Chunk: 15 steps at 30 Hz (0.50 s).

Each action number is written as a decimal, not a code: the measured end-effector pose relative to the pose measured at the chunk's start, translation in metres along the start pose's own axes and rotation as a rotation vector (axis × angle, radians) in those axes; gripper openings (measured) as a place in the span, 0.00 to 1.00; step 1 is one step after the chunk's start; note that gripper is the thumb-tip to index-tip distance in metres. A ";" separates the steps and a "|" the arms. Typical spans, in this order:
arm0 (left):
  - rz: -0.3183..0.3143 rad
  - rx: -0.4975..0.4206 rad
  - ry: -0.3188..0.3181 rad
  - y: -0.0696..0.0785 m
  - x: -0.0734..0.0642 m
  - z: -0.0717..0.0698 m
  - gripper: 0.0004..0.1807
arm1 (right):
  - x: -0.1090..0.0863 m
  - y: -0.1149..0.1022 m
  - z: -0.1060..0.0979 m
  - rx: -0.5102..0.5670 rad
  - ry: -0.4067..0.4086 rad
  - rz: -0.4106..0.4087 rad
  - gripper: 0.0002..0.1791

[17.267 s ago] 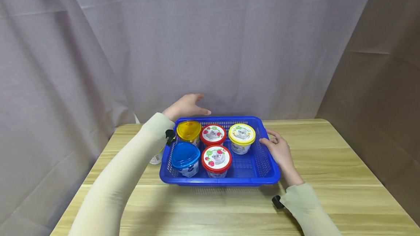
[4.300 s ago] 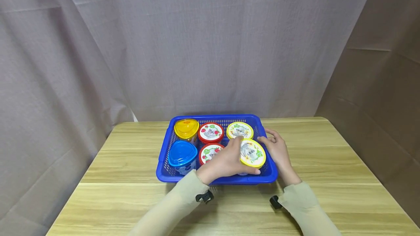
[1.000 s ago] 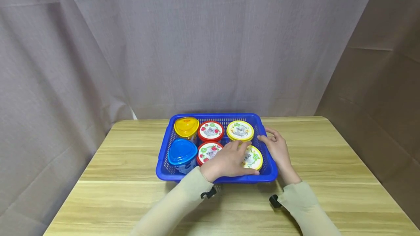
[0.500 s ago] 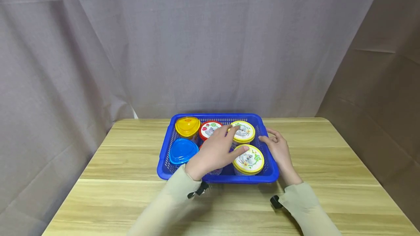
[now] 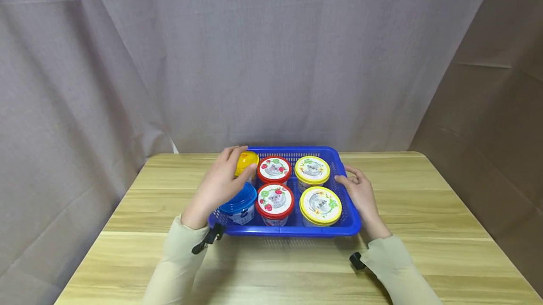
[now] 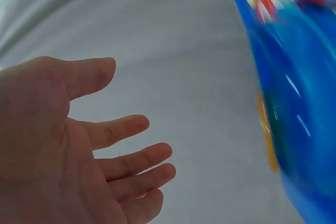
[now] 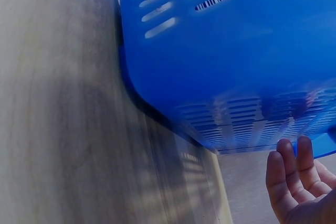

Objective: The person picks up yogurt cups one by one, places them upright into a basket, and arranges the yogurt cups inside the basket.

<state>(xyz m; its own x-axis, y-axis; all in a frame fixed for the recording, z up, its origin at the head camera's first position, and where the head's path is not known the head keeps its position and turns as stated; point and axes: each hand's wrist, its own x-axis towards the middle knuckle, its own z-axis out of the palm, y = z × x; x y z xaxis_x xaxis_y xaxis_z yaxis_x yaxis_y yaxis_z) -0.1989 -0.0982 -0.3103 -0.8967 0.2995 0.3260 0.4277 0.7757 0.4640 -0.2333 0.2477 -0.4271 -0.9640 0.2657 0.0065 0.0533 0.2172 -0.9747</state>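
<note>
A blue plastic basket holds several lidded food cups, all upright. At its left side are a cup with a yellow three-cornered lid and one with a blue three-cornered lid. Two red-rimmed cups stand in the middle, two yellow-rimmed cups at the right. My left hand hovers over the left rim, partly hiding the three-cornered lids; its fingers are spread and hold nothing. My right hand holds the basket's right rim, thumb on the rim, fingers against the outer wall.
The basket stands on a wood-grain table, near its back edge. A grey curtain hangs behind, and a brown cloth closes off the right side. Black straps sit on both wrists.
My left hand let go of the front yellow-rimmed cup, now standing in the basket's front right, and swept left over the cups to the left rim. The right hand stays at the right rim.
</note>
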 end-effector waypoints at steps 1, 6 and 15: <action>-0.018 -0.007 0.003 -0.009 -0.002 -0.002 0.33 | 0.000 0.000 0.000 -0.002 0.000 -0.001 0.33; -0.120 -0.021 -0.021 -0.051 -0.010 -0.006 0.34 | 0.000 0.000 0.000 -0.008 0.004 0.000 0.33; -0.205 -0.033 -0.084 -0.097 -0.023 0.002 0.35 | -0.001 0.000 -0.002 0.000 -0.011 0.001 0.35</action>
<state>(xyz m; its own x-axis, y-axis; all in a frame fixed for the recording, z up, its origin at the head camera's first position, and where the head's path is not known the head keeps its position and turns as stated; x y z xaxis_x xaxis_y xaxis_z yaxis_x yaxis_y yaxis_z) -0.2200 -0.1790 -0.3642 -0.9710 0.1835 0.1530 0.2377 0.8072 0.5404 -0.2321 0.2490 -0.4266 -0.9668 0.2555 0.0026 0.0547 0.2167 -0.9747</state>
